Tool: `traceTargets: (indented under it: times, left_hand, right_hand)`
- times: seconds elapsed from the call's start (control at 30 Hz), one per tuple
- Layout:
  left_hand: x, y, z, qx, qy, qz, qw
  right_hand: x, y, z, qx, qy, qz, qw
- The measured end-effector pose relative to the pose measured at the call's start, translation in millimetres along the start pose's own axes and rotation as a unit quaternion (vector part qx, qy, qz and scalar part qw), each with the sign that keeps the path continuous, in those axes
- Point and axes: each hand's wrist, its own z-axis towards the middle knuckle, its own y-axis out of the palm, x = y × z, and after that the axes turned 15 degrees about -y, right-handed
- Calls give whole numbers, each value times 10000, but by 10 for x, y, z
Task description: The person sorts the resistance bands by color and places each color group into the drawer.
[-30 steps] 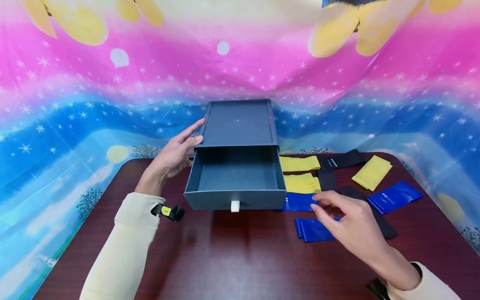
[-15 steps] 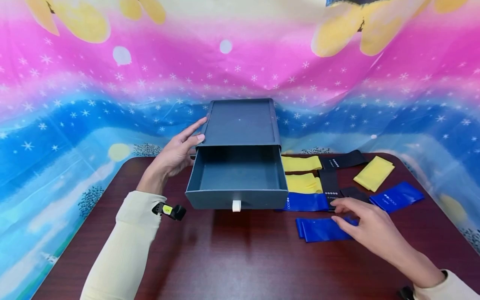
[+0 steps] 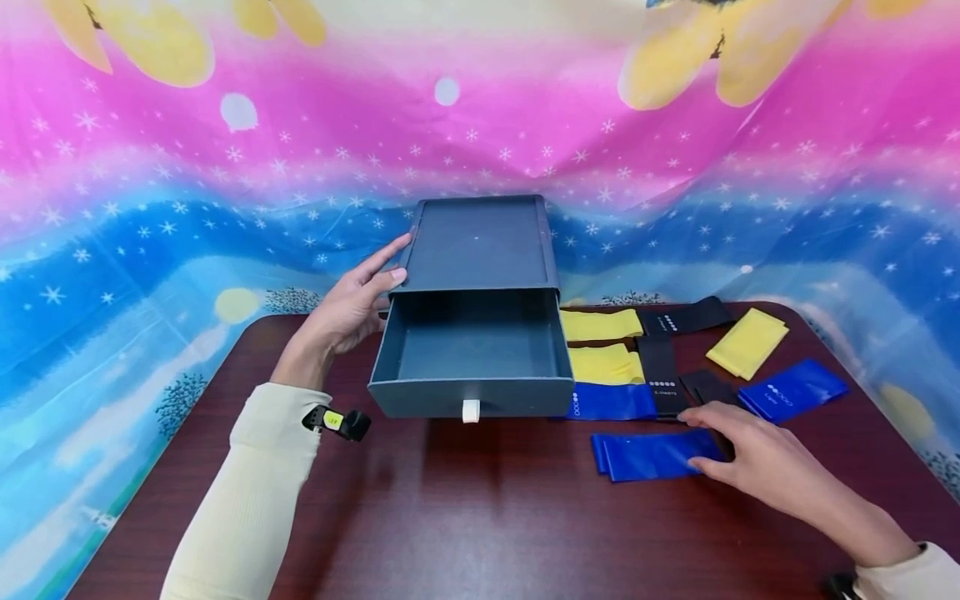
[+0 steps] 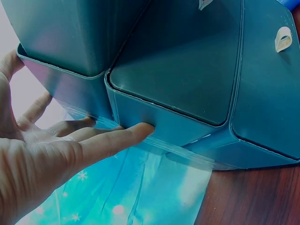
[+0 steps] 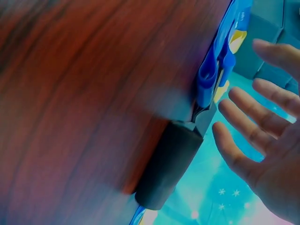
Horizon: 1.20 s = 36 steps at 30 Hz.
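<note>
A dark grey drawer unit (image 3: pixel 480 242) stands on the table with its top drawer (image 3: pixel 420 398) pulled out. My left hand (image 3: pixel 348 308) rests against the unit's left side, fingers extended. In the left wrist view the fingertips of that hand (image 4: pixel 61 145) touch the casing, and lower drawers (image 4: pixel 178 61) show beneath. My right hand (image 3: pixel 772 458) hovers at the right end of a folded blue resistance band (image 3: pixel 652 457), thumb and fingers spread around that end. In the right wrist view this hand (image 5: pixel 267 126) is open, apart from the black band (image 5: pixel 168 164).
Behind the right hand lie yellow bands (image 3: pixel 603 325), a black band (image 3: pixel 686 317), a folded yellow band (image 3: pixel 747 343) and another blue band (image 3: pixel 795 392). A second blue band (image 3: pixel 615 402) sits beside the drawer. A patterned cloth (image 3: pixel 480 142) hangs behind the table (image 3: pixel 465 533).
My right hand has moved rightward and down, from beside the drawer to the right end of the near blue band. The left hand and the drawer unit stay put.
</note>
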Motion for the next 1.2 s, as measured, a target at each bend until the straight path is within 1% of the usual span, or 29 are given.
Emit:
traceTargets:
  times: [0.13, 0.47, 0.67, 0.83, 1.03, 1.13, 1.2]
  left_hand:
    - [-7, -4, -2, 20, -25, -24, 10000]
    - [-4, 1, -5, -1, -31, -27, 10000]
    - [-6, -2, -2, 16, 21, -6, 10000]
    - [-9, 1, 4, 20, 55, -28, 10000]
    - [-10, 11, 8, 1, 33, -59, 10000]
    - [-9, 12, 10, 15, 33, -72, 10000]
    - [-6, 9, 9, -5, 36, -60, 10000]
  right_hand:
    - [50, 14, 2, -320, -33, -18, 9995]
    - [159, 19, -1, -707, -37, -114, 9974]
    - [183, 28, -11, -854, -65, -118, 9963]
    - [197, 23, -16, -893, -160, -116, 9958]
    - [192, 7, -13, -814, -361, -150, 9959]
    - [186, -3, -15, -713, -459, -31, 9964]
    - [180, -9, -17, -660, -458, 161, 9966]
